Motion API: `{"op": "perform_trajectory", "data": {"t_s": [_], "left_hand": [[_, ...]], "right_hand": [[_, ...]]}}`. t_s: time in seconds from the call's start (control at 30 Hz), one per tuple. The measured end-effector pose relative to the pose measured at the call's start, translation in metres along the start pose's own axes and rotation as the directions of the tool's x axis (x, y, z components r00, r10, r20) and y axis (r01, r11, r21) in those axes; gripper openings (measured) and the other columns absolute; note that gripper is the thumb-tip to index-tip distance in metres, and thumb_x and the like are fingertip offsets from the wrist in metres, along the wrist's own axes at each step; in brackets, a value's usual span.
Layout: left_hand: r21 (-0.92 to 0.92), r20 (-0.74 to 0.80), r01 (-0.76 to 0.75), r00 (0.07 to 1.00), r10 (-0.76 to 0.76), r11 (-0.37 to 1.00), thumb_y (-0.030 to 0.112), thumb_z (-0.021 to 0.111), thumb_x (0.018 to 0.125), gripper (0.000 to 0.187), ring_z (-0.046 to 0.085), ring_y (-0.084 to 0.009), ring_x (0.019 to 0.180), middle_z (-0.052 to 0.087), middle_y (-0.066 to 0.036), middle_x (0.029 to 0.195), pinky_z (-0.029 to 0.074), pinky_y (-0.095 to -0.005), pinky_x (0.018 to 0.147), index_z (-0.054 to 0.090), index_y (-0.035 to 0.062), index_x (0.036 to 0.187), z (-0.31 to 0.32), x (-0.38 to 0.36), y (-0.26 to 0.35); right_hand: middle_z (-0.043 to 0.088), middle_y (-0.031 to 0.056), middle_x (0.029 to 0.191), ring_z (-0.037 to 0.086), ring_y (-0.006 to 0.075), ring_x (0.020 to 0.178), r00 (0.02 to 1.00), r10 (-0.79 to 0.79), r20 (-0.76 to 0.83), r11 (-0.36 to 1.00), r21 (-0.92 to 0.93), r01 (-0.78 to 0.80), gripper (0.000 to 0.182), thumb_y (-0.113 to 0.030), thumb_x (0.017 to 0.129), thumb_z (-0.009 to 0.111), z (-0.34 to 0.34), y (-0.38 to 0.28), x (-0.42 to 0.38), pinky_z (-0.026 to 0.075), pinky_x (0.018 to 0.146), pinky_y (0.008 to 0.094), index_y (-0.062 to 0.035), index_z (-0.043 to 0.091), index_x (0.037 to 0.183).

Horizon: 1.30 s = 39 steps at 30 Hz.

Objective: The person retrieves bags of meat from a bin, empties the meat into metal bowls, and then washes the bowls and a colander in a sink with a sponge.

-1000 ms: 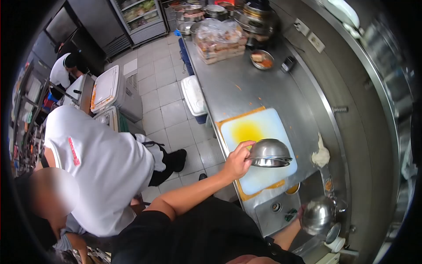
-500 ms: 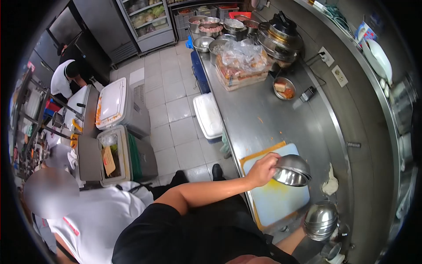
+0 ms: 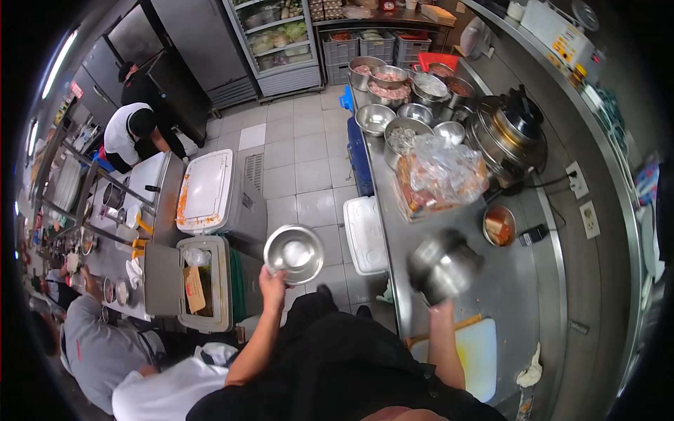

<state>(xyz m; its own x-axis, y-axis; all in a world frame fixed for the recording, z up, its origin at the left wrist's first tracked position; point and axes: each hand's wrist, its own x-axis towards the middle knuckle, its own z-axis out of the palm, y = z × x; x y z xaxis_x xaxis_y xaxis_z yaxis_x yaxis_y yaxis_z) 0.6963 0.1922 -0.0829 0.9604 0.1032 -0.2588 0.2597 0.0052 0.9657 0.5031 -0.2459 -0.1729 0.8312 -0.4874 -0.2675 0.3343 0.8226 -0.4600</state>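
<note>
Two hands are full over the gap between bins and counter. The left hand (image 3: 274, 283) is clamped on a bowl (image 3: 295, 252), thumb at its near rim, and holds it mouth up over the floor (image 3: 309, 179), out past the counter's edge. The right hand (image 3: 441, 310) is closed on a steel stack (image 3: 447, 265), held at its near side; from here it is such a blur that I can't count the bowls in it. That stack is over the counter (image 3: 523, 288), just inside the left edge, with the bread bag (image 3: 435, 179) close beyond it and a dish (image 3: 499, 225) of food to its right. Bare steel runs from the stack across to the wall side. Below, the board (image 3: 477, 356) lies partly behind the right forearm. Down on the floor side, the open bin (image 3: 223, 309) and the lidded bin (image 3: 228, 158) line the left of the aisle, and a white tub (image 3: 364, 237) juts from under the counter on the right, so the room narrows about the bowl and widens into tiles farther up. A co-worker's white shirt (image 3: 165, 387) comes right beside the left forearm; whether they touch, I can't tell.
</note>
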Motion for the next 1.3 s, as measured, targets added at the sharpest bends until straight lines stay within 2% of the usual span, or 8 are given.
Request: {"op": "perform_trajectory", "data": {"t_s": [0.03,0.13,0.37,0.67,0.9,1.1,1.17,1.3], "left_hand": [[-0.009,-0.063,0.012,0.998,-0.013,1.0,0.002,0.056,0.089,0.032,0.069,-0.018,0.069,0.069,-0.01,0.096,0.057,-0.0292,0.048,0.058,0.0012,0.122,-0.015,0.02,-0.006],[-0.051,-0.162,0.077,0.983,-0.084,0.996,0.002,0.057,0.089,0.03,0.069,-0.0189,0.072,0.067,-0.011,0.101,0.058,-0.0299,0.049,0.057,0.0005,0.119,-0.039,0.085,-0.005],[-0.032,-0.079,0.111,0.99,-0.113,0.993,0.002,0.058,0.088,0.031,0.067,-0.018,0.066,0.067,-0.011,0.098,0.055,-0.0298,0.045,0.057,0.0001,0.12,-0.051,0.273,0.03],[0.005,0.298,0.037,0.954,-0.037,0.999,0.001,0.058,0.088,0.036,0.065,-0.014,0.063,0.068,-0.009,0.093,0.052,-0.0266,0.046,0.057,-0.0011,0.124,0.044,0.463,0.146],[-0.091,0.471,0.109,0.881,-0.054,0.99,0.001,0.059,0.088,0.027,0.064,-0.0124,0.06,0.067,-0.006,0.089,0.051,-0.0257,0.044,0.057,0.0003,0.116,0.142,0.53,0.208],[-0.094,0.609,0.024,0.792,0.038,0.995,0.0,0.059,0.089,0.038,0.066,-0.0128,0.065,0.07,-0.008,0.095,0.051,-0.0266,0.048,0.059,-0.0031,0.127,0.265,0.555,0.274],[-0.013,0.732,-0.024,0.681,0.026,1.0,0.002,0.06,0.089,0.04,0.066,-0.0132,0.066,0.071,-0.007,0.096,0.052,-0.0273,0.05,0.06,-0.0022,0.129,0.332,0.555,0.304],[0.235,0.898,-0.2,0.42,-0.133,0.951,0.004,0.062,0.09,0.038,0.065,-0.0145,0.061,0.071,-0.007,0.092,0.051,-0.0289,0.047,0.061,-0.0018,0.127,0.481,0.549,0.304]], "right_hand": [[0.061,0.0109,0.136,0.059,0.0285,0.122,0.997,0.012,-0.079,0.995,-0.103,-0.02,0.045,-0.03,0.104,0.055,0.113,0.014,0.006,0.048,0.108,0.0475,-0.0096,0.054,0.144],[0.067,0.0065,0.123,0.067,0.022,0.105,0.984,0.078,-0.162,0.987,-0.125,-0.098,0.045,0.005,0.089,0.068,0.171,0.086,0.118,0.059,0.085,0.0396,-0.007,0.059,0.132],[0.07,0.0062,0.106,0.07,0.0194,0.09,0.931,-0.14,-0.337,0.933,-0.36,0.01,0.034,0.005,0.088,0.07,0.302,0.2,0.323,0.06,0.071,0.0372,-0.0059,0.062,0.119],[0.068,0.0095,0.092,0.066,0.0206,0.062,0.787,-0.409,-0.461,0.855,-0.496,0.154,0.027,0.0,0.087,0.069,0.379,0.2,0.47,0.051,0.039,0.032,-0.0058,0.06,0.112],[0.07,0.0105,0.091,0.064,0.019,0.059,0.647,-0.555,-0.523,0.773,-0.612,0.168,0.033,-0.002,0.082,0.07,0.37,0.2,0.495,0.047,0.037,0.0307,-0.0016,0.06,0.114],[0.074,0.011,0.096,0.069,0.0167,0.079,0.697,-0.631,-0.341,0.676,-0.682,0.278,0.031,-0.001,0.083,0.071,0.321,0.232,0.497,0.056,0.069,0.0316,0.0046,0.066,0.113],[0.075,0.0121,0.1,0.069,0.0163,0.087,0.791,-0.512,-0.336,0.693,-0.706,0.148,0.031,-0.001,0.083,0.071,0.345,0.214,0.483,0.055,0.084,0.0326,0.0071,0.068,0.113],[0.075,0.0124,0.102,0.07,0.0166,0.09,0.826,-0.438,-0.355,0.742,-0.662,0.11,0.032,-0.001,0.084,0.069,0.331,0.204,0.477,0.055,0.083,0.0329,0.0075,0.067,0.116]]}}
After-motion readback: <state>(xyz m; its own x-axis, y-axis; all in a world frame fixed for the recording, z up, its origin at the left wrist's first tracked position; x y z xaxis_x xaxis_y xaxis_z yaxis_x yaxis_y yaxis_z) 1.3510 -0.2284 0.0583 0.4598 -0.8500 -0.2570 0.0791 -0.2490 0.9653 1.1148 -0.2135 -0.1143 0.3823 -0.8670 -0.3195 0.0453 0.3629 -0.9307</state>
